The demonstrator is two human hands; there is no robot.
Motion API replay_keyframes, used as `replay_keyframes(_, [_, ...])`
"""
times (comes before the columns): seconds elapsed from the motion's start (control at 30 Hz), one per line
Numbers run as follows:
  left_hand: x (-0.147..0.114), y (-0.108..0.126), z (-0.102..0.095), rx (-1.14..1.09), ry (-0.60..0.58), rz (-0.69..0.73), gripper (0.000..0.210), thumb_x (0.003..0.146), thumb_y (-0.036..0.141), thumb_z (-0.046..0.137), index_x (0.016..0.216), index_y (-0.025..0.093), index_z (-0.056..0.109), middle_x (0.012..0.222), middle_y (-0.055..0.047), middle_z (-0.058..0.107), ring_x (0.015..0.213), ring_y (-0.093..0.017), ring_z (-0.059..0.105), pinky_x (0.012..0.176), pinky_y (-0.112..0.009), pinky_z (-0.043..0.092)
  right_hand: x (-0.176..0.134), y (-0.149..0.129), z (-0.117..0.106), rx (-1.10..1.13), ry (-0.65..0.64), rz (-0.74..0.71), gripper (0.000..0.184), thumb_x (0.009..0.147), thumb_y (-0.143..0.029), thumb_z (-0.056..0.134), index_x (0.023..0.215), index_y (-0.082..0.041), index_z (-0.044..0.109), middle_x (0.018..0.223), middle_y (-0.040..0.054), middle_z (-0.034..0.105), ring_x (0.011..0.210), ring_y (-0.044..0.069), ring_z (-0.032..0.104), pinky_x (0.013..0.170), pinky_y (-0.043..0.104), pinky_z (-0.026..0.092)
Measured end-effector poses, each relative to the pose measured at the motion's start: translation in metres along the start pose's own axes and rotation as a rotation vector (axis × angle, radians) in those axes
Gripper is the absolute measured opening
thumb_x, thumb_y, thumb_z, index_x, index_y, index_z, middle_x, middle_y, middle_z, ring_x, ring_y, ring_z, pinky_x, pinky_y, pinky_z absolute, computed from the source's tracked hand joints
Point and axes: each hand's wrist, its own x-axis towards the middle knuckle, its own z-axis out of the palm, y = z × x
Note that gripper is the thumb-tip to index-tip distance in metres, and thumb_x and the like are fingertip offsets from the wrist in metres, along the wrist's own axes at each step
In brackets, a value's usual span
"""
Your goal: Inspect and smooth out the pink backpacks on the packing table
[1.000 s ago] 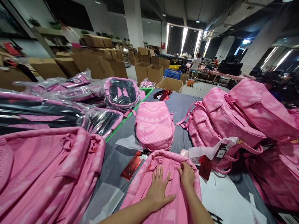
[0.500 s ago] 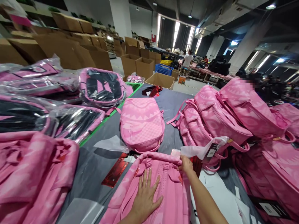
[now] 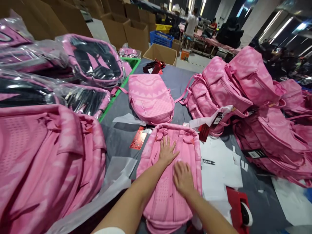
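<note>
A pink backpack (image 3: 168,201) lies with its padded, strapped back panel facing up in front of me. My left hand (image 3: 168,152) rests flat on its upper part with the fingers spread. Lower down and to the right, my right hand (image 3: 183,177) lies on the same panel, its fingers slightly bent and holding nothing. Just beyond is another pink backpack (image 3: 151,97) with a toothed pattern on its front. A red card (image 3: 138,138) and a white sheet of wrapping (image 3: 129,119) lie to its near left.
Pink backpacks (image 3: 243,84) are piled at the right, and more (image 3: 48,156) stand at the left. Plastic-wrapped bags (image 3: 95,61) fill the far left. White paper (image 3: 214,162), black thread snips (image 3: 209,162) and a red tape dispenser (image 3: 237,208) lie right. A person (image 3: 192,24) is far off.
My right hand has left the backpack's upper right edge and come down onto the middle of its panel. The view has tilted down, showing more of the backpack. My left hand stays spread on it.
</note>
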Motion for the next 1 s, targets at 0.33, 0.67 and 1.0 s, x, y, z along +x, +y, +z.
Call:
replay_keyframes(0.33, [-0.166,0.011,-0.004,-0.100,-0.197,0.723,0.036,0.092,0.051,0.054,0.103,0.020,0.069,0.098,-0.007,0.070,0.098,-0.025,0.059,0.112,-0.046,0.032,0.013,0.016,0.052,0.027,-0.130,0.207,0.052,0.096,-0.024,0.051,0.148,-0.018,0.051,0.152,0.0153,0.053,0.142,0.027,0.045,0.123,0.048,0.028])
replay_keyframes(0.67, [-0.140,-0.035,0.082,-0.132,-0.094,0.854,0.010,0.089,0.026,0.060,0.089,0.023,0.069,0.089,-0.001,0.071,0.089,-0.020,0.057,0.099,-0.035,0.041,-0.009,-0.009,0.028,0.282,-0.040,-0.282,0.029,0.097,-0.030,0.042,0.107,-0.025,0.069,0.097,0.0059,0.072,0.094,0.021,0.062,0.086,0.038,0.050])
replay_keyframes(1.0, [-0.127,-0.038,0.052,0.138,0.489,0.137,0.058,0.096,0.039,0.054,0.152,0.036,0.043,0.166,-0.006,0.032,0.155,-0.039,0.011,0.119,-0.057,0.024,-0.002,-0.026,0.045,0.164,-0.362,-0.880,0.014,0.091,-0.038,0.063,0.090,-0.024,0.064,0.080,-0.0016,0.069,0.069,0.015,0.060,0.061,0.030,0.043])
